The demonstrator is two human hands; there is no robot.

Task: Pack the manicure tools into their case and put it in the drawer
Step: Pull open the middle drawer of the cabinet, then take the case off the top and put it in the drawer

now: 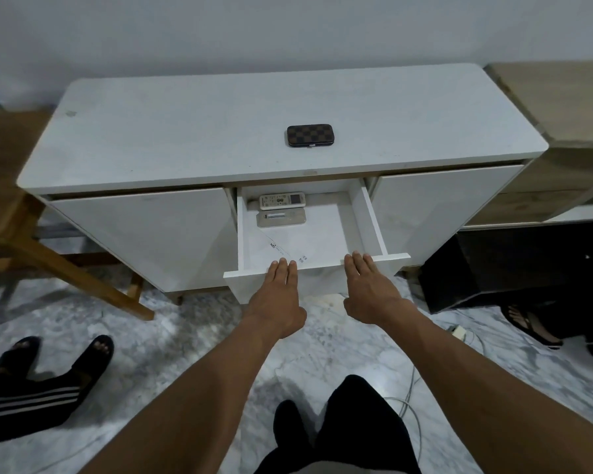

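A closed brown checkered manicure case (310, 135) lies flat on top of the white cabinet (185, 131), right of centre. Below it the middle drawer (368, 220) stands pulled out. My left hand (278, 295) and my right hand (368, 292) rest palm-down on the drawer's front panel, fingers straight and reaching its top edge. Neither hand holds anything. No loose manicure tools are visible.
Inside the drawer lie a white remote (281, 200), a grey remote (281, 217) and a paper slip (278, 248). A wooden chair (48, 254) stands at left, a wooden unit (562, 131) at right. Other people's sandalled feet (93, 354) and cables (408, 401) are on the marble floor.
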